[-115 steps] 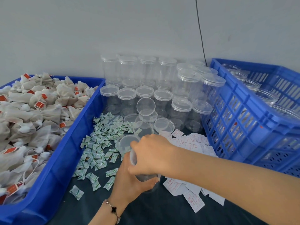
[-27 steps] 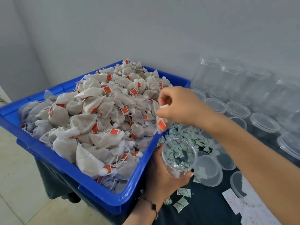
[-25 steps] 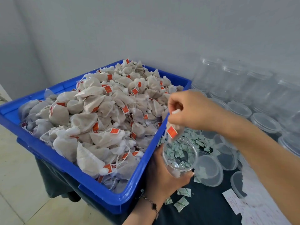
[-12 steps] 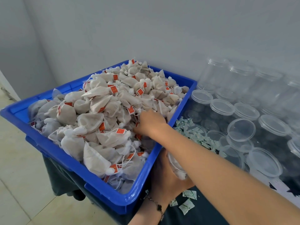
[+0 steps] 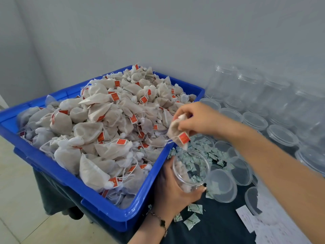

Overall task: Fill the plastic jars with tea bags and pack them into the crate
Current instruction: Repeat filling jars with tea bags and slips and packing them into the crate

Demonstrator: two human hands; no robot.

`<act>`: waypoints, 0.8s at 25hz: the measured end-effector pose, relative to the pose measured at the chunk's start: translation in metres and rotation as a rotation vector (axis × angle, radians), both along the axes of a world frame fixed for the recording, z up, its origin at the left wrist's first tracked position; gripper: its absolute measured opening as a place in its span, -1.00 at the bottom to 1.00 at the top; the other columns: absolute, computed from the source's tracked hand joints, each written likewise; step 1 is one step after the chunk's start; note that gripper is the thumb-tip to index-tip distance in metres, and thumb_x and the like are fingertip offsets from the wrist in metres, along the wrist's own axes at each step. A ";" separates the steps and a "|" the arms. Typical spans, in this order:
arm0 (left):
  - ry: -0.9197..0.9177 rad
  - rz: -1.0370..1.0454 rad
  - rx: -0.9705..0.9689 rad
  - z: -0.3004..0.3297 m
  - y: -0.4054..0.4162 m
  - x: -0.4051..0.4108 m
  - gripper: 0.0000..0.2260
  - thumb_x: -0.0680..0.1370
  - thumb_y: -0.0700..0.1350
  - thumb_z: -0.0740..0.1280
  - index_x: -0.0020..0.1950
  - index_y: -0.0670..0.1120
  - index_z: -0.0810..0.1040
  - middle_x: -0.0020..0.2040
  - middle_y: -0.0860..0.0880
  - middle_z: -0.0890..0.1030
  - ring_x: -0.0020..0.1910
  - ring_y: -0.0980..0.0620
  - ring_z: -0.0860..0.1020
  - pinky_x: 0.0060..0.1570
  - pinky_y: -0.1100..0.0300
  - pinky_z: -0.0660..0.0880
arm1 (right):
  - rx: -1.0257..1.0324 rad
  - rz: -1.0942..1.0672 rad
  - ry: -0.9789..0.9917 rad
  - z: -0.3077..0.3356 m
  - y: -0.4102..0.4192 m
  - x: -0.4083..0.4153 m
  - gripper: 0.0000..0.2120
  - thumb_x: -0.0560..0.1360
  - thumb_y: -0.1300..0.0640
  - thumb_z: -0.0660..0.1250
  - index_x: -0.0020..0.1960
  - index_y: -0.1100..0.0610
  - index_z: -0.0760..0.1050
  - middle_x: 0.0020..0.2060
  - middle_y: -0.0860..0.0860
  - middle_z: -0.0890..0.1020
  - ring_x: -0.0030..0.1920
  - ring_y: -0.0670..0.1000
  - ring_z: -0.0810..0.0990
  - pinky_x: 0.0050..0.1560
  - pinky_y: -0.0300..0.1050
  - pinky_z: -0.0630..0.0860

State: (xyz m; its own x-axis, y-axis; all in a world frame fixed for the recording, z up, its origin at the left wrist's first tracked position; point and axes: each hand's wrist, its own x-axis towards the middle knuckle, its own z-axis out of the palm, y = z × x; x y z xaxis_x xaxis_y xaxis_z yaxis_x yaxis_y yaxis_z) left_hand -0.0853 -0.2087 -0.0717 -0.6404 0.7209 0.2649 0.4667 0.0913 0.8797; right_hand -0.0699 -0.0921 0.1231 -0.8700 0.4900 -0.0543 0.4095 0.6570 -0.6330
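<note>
Blue bin (image 5: 58,170) on left, heaped w/ tea bags (image 5: 98,131), sits on dark-covered counter (image 5: 219,224). Far right: rows of clear lidded jars (image 5: 249,90); loose lids (image 5: 222,185) and small green sachets (image 5: 191,221) lie near center. Left hand (image 5: 171,192), bracelet on wrist, has fingers wrapped round an open jar (image 5: 190,169) just beside bin's right edge, tilted, some bags inside. Right hand (image 5: 197,118) has fingers pinched on one tea bag (image 5: 178,133), red tag showing, just above jar mouth.
</note>
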 end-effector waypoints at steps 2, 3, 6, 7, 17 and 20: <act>0.001 0.033 0.066 0.005 0.000 0.002 -0.10 0.11 0.32 0.43 0.36 -0.05 0.33 0.21 0.10 0.43 0.21 0.10 0.48 0.15 0.18 0.46 | 0.011 0.041 -0.047 0.008 -0.002 0.028 -0.80 0.40 0.27 0.36 -0.17 -0.04 0.56 -0.25 -0.10 0.59 -0.33 -0.22 0.61 -0.37 -0.36 0.52; 0.007 0.052 0.069 0.005 0.000 0.001 -0.10 0.11 0.32 0.43 0.35 -0.06 0.33 0.20 0.08 0.44 0.19 0.07 0.49 0.14 0.15 0.48 | 0.053 0.086 -0.127 0.007 -0.006 0.035 -0.81 0.39 0.23 0.39 -0.16 -0.06 0.57 -0.25 -0.11 0.61 -0.30 -0.23 0.60 -0.35 -0.38 0.51; -0.008 0.022 0.067 0.002 0.000 0.009 -0.09 0.12 0.31 0.42 0.36 -0.09 0.33 0.23 0.00 0.45 0.22 0.03 0.48 0.16 0.06 0.49 | 0.244 0.191 -0.402 -0.004 -0.022 0.033 -0.97 0.41 0.01 0.40 -0.16 -0.05 0.59 -0.26 -0.13 0.62 -0.27 -0.22 0.57 -0.25 -0.33 0.52; -0.017 0.016 0.078 0.001 0.001 0.006 -0.09 0.12 0.30 0.43 0.38 -0.06 0.31 0.26 0.01 0.44 0.25 0.05 0.46 0.19 0.06 0.47 | 0.286 0.188 -0.387 -0.005 -0.024 0.023 -0.86 0.44 -0.04 0.38 -0.24 -0.01 0.59 -0.33 -0.11 0.61 -0.35 -0.22 0.54 -0.32 -0.35 0.48; -0.085 -0.041 0.020 0.008 -0.003 0.005 -0.02 0.14 0.29 0.46 0.48 0.05 0.17 0.37 0.06 0.35 0.33 0.08 0.38 0.27 0.05 0.41 | 0.371 0.065 -0.145 -0.070 -0.004 -0.115 -0.69 0.46 0.00 0.37 0.10 0.13 0.41 -0.10 0.04 0.56 -0.11 0.04 0.54 -0.14 -0.08 0.49; -0.092 -0.049 -0.007 0.006 -0.003 0.004 -0.02 0.14 0.31 0.44 0.48 0.05 0.17 0.37 0.05 0.35 0.31 0.06 0.40 0.24 0.01 0.43 | 0.533 0.020 -0.119 -0.073 0.002 -0.121 -0.94 0.55 0.19 0.21 0.01 0.14 0.41 -0.09 0.08 0.53 -0.11 0.09 0.53 -0.17 -0.06 0.43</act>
